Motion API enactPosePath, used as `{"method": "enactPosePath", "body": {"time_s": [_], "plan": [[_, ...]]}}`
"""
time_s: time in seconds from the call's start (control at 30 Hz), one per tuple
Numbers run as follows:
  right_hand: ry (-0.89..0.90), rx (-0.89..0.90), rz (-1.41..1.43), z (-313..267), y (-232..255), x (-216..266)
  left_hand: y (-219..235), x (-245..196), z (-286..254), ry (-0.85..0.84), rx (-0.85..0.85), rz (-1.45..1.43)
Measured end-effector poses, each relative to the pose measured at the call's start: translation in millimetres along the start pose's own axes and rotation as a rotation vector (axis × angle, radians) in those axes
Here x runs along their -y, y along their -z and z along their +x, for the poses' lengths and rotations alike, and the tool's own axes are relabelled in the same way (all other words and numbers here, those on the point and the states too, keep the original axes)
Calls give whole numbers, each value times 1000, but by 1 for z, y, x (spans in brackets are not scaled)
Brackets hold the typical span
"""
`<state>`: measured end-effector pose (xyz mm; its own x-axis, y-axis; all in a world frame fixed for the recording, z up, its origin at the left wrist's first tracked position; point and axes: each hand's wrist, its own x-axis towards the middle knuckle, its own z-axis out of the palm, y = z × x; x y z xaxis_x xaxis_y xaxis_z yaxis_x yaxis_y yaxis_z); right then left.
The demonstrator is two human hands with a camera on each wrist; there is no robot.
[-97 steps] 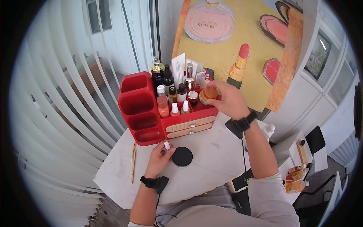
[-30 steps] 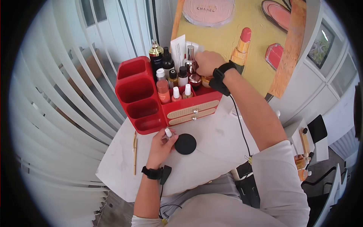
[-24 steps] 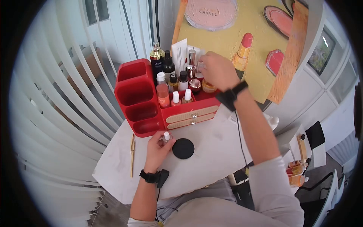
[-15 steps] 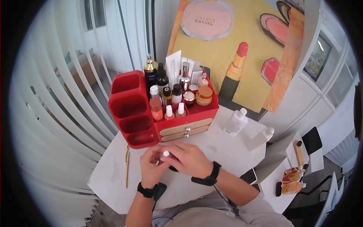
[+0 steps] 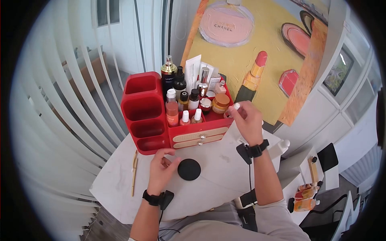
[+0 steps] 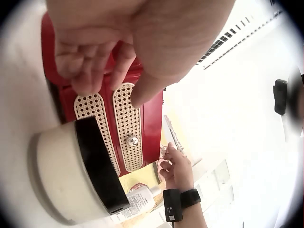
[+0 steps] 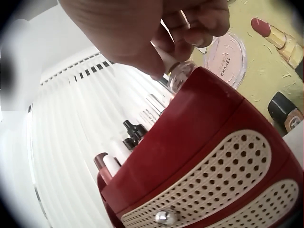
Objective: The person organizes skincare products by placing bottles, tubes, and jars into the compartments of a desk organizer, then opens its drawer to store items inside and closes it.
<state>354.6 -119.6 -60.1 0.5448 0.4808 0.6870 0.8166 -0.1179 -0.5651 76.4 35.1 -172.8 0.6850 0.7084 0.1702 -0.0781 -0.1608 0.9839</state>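
Right hand [image 5: 246, 119] now lifted away from the left, up to the right end of the red organizer [image 5: 177, 116], carrying the small white-capped bottle [image 5: 233, 109] taken from the left. Bottle pinched between curled fingertips, held just above the organizer's rim, beside the orange-lidded jar [image 5: 220, 103]. Left hand [image 5: 161, 170] resting on the white table [image 5: 225, 160], fingers loosely bent, holding nothing, just beside the black-lidded jar [image 5: 189, 169]. From the left wrist, that jar [image 6: 76, 171] close under the palm, perforated drawers [image 6: 126, 128] behind. Gold stick [image 5: 134, 178] lying left of the hand.
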Motion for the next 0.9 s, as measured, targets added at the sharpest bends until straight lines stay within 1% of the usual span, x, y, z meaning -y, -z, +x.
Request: {"method": "enactPosePath", "body": {"time_s": [0.03, 0.07, 0.13, 0.17, 0.23, 0.27, 0.33, 0.37, 0.43, 0.47, 0.5, 0.53, 0.57, 0.6, 0.63, 0.67, 0.7, 0.73, 0.8, 0.83, 0.87, 0.9], "plan": [[48, 47, -157, 0, 1, 0, 0, 3, -1, 8, 43, 40], [44, 50, -156, 0, -1, -2, 1, 2, -2, 13, 44, 42], [0, 22, -134, -1, -8, -4, 2, -2, -2, 89, 131, 149], [0, 21, -131, -5, -7, 0, 2, 1, -1, 88, 130, 152], [-159, -135, -25, -22, -3, 12, 3, 11, -1, 69, 204, 145], [-159, -132, -23, -35, -1, 11, 3, 7, -2, 71, 200, 146], [-134, -249, -89, -61, 10, -1, 0, -3, -4, 136, 284, 177], [-142, -248, -93, -66, 16, -8, -2, 0, -4, 142, 291, 177], [119, -487, -543, -77, 32, -23, -10, 6, -3, -397, 241, 282], [105, -488, -559, -84, 33, -44, -12, -1, -5, -393, 260, 276], [53, -415, -495, -91, 29, -73, -11, -12, -7, -352, 341, 294], [-2, -345, -429, -92, 30, -77, -11, -19, -9, -311, 423, 314], [-424, -93, -170, -96, 35, -80, -12, -17, -11, -310, 446, 315], [-436, -105, -171, -102, 38, -78, -12, -13, -10, -218, 460, 296], [-477, -62, -96, -102, 39, -75, -11, -11, -9, -131, 463, 280], [-508, -15, -17, -99, 38, -73, -10, -9, -8, -140, 458, 287], [-457, 55, 65, -104, 39, -72, -9, -8, -9, -118, 472, 275], [-440, 61, 75, -106, 38, -57, -7, -7, -7, -97, 479, 262], [-481, 33, 716, -104, 40, -17, -7, -7, -6, -118, 452, 268], [-413, 24, 816, -102, 40, -15, -8, -7, -7, -134, 455, 272], [-418, 29, 824, -94, 39, -10, -8, -7, -8, -127, 450, 279], [-331, -57, 859, -78, 37, -5, -7, -8, -7, -102, 465, 253]]}}
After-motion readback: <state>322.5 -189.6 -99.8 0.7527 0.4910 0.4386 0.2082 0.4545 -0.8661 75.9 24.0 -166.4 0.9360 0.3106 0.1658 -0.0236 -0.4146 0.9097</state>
